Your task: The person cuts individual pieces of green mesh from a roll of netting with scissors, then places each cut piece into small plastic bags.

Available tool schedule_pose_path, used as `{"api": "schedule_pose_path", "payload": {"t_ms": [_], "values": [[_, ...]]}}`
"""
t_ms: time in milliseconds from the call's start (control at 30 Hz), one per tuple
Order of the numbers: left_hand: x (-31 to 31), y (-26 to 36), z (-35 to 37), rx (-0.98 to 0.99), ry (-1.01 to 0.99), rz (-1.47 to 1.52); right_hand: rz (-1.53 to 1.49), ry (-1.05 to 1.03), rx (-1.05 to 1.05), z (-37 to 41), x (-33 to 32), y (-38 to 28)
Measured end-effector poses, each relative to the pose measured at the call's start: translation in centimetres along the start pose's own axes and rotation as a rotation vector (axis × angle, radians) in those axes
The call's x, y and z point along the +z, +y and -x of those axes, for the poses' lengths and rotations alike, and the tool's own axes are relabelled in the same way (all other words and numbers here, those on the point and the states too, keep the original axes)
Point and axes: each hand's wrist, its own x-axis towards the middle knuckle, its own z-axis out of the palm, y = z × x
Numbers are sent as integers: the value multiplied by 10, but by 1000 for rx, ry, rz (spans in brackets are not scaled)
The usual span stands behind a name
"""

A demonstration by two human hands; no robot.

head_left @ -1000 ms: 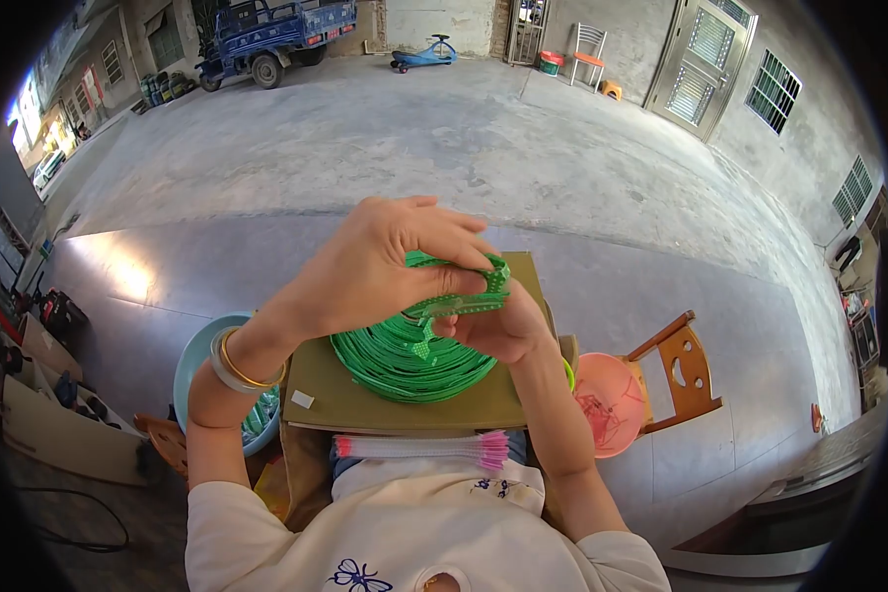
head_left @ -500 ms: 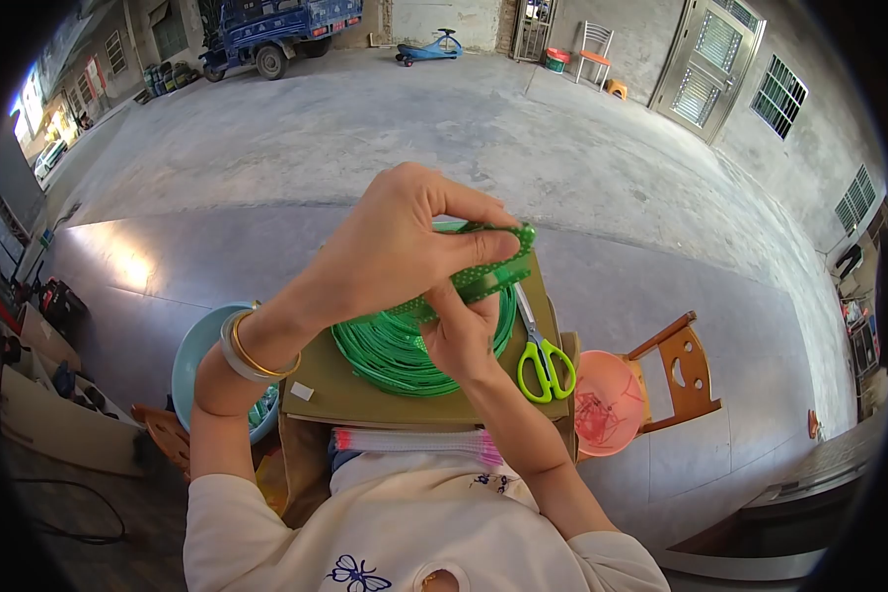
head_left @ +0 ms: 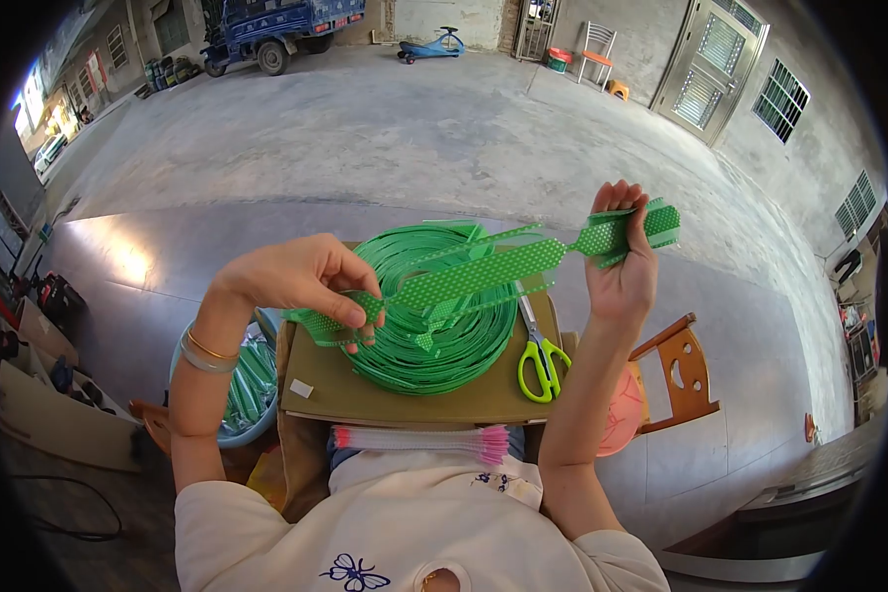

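Note:
A green ribbon strip with white dots stretches across in front of me, its layers partly separated. My left hand pinches the gathered left end between thumb and fingers. My right hand holds the folded right end, thumb closed over it, fingers pointing up. Beneath the strip lies a large coil of green ribbon on a brown board. Scissors with lime-green handles rest at the board's right side, blades partly under the strip. Their blades point away from me.
On my lap lies a bundle of thin whitish strips with pink ends. At left, a blue basin holds green ribbon pieces. A pink basin stands by a small wooden chair at right. A blue cargo tricycle is parked far off.
My hands were close together over the coil, holding the bunched ribbon. They have moved apart, right hand to the right and up, left hand leftward, and the strip is now spread between them.

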Motion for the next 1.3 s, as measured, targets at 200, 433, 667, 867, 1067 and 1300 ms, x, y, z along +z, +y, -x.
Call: {"api": "schedule_pose_path", "payload": {"t_ms": [200, 433, 667, 867, 1067, 1300], "values": [[2, 13, 10, 288, 201, -107, 415, 209, -104, -5, -30, 26], [28, 51, -37, 592, 468, -406, 448, 40, 136, 13, -27, 106], [8, 43, -82, 454, 591, -163, 189, 49, 323, 39, 9, 132], [8, 42, -70, 329, 510, -35, 492, -336, 494, 35, -7, 126], [16, 36, -72, 482, 703, -227, 540, -207, 516, 39, -6, 123], [19, 31, -68, 687, 712, -447, 436, -207, 708, 41, -3, 117]]}}
